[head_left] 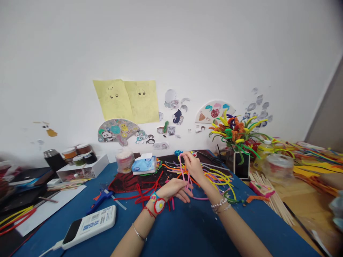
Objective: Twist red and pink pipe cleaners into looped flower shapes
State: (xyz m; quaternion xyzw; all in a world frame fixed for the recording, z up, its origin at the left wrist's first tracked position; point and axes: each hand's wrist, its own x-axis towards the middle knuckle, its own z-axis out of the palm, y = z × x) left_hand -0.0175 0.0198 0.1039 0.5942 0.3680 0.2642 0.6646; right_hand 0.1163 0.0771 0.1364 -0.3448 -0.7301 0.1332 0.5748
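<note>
A pink pipe cleaner [181, 165], bent into a narrow loop, spans both hands above the blue table mat [184, 228]. My right hand [194, 167] is higher and pinches the loop near its top. Below it, my left hand [175, 189] holds the lower part between thumb and fingers, its other fingers stretched out. Just beyond and left of my hands lie red pipe cleaners [142, 192]. Yellow pipe cleaners [222, 178] and orange ones are spread behind my right wrist. Part of the pink piece is hidden by my fingers.
A tissue pack [144, 165] and a clear tub [124, 160] stand at the back. On the left lie a white power bank [89, 225] and a blue glue gun [99, 201]. A pipe-cleaner bouquet [238, 130], a phone [241, 165] and wooden sticks [273, 200] are at right.
</note>
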